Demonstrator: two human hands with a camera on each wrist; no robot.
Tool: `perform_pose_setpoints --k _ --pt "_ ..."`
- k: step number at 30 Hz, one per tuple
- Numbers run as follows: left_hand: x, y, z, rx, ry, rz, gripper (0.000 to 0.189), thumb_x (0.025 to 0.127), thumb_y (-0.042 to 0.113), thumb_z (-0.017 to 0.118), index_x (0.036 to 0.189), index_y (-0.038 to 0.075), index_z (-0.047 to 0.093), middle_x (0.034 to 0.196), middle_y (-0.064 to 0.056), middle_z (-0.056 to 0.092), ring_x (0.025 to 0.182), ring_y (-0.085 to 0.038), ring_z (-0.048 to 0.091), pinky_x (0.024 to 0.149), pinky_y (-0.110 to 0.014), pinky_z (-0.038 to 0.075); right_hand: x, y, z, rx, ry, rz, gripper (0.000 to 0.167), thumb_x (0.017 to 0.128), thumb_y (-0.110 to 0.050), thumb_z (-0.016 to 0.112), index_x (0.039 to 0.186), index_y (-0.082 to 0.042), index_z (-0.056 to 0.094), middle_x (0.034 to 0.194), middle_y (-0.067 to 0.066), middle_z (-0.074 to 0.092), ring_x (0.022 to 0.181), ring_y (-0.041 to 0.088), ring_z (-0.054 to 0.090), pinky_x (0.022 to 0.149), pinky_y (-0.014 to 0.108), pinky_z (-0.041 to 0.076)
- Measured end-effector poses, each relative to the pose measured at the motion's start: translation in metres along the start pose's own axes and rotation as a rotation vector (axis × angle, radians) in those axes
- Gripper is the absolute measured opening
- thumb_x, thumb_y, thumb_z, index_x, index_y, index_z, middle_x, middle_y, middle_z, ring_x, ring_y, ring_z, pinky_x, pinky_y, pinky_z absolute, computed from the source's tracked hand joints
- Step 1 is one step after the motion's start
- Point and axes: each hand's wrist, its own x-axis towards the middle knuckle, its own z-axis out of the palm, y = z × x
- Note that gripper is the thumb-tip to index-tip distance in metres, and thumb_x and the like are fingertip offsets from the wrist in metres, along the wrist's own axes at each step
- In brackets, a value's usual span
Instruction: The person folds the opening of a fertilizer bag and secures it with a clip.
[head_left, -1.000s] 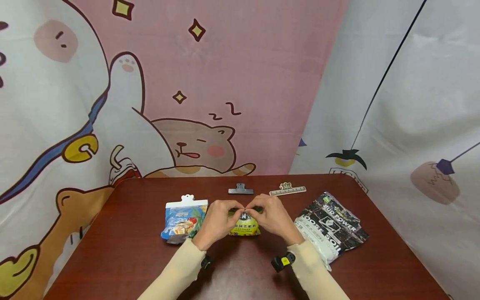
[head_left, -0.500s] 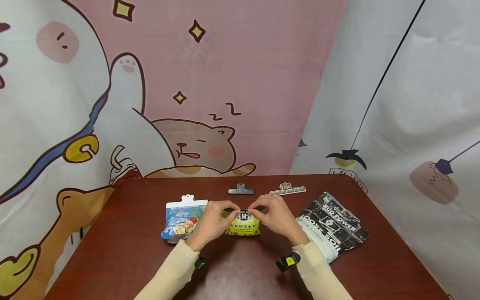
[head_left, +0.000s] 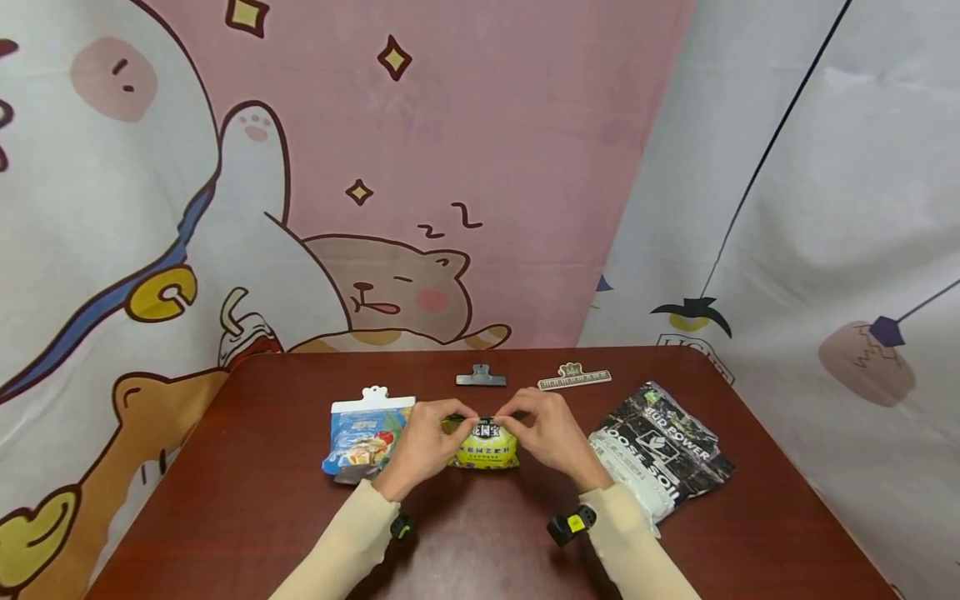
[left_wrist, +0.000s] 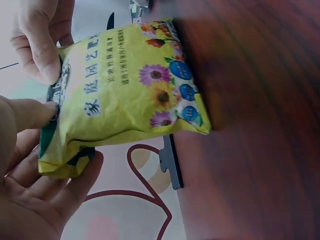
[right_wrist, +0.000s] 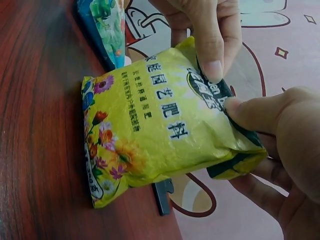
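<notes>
A small yellow fertilizer bag (head_left: 486,454) with flowers printed along its bottom stands on the table between my hands. My left hand (head_left: 431,437) pinches the bag's folded top edge on the left, thumb in front and fingers behind. On the right side of the same fold, my right hand (head_left: 551,429) pinches with thumb and fingers. Both wrist views show the yellow bag (left_wrist: 120,85) with its dark green top band folded over; in the right wrist view the thumbs press on the printed front (right_wrist: 160,110).
A blue bag (head_left: 367,442) with a white clip (head_left: 373,400) on its top lies left. A grey clip (head_left: 481,377) and a piano-patterned clip (head_left: 573,378) lie at the back. A black-and-white soil bag (head_left: 663,454) lies right. The brown table (head_left: 480,550) meets a printed curtain behind.
Over the last second my hands have moved slightly apart along the bag's top edge, baring more of its printed front. In the last half second they have barely moved.
</notes>
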Motion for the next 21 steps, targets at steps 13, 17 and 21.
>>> perform_pose_setpoints --k 13,17,21 --pt "-0.005 -0.0082 -0.0023 -0.129 0.019 -0.063 0.006 0.096 0.019 0.074 0.098 0.021 0.08 0.098 0.004 0.079 0.08 -0.008 0.073 0.066 -0.02 0.058 -0.0034 0.0076 -0.0042 0.004 -0.037 0.045 0.004 0.091 -0.03 0.08 0.094 -0.028 0.08 0.09 -0.017 0.071 0.086 0.01 0.069 0.074 0.04 0.06" --pt "-0.0052 -0.0086 -0.0041 -0.141 0.013 -0.081 0.008 0.096 0.018 0.073 0.1 0.021 0.08 0.099 0.004 0.079 0.08 -0.009 0.072 0.066 -0.02 0.057 -0.0055 0.0093 -0.0053 0.035 -0.01 0.046 0.006 0.089 -0.026 0.082 0.092 -0.03 0.079 0.089 -0.018 0.071 0.086 0.007 0.068 0.073 0.041 0.06" --pt "-0.0056 -0.0083 -0.0048 -0.143 0.025 -0.086 0.009 0.096 0.015 0.073 0.098 0.018 0.082 0.098 0.003 0.08 0.078 -0.008 0.071 0.064 -0.02 0.055 -0.0067 0.0094 -0.0021 0.058 0.028 0.011 0.002 0.09 -0.022 0.081 0.089 -0.025 0.08 0.085 -0.016 0.071 0.082 0.004 0.067 0.071 0.031 0.057"
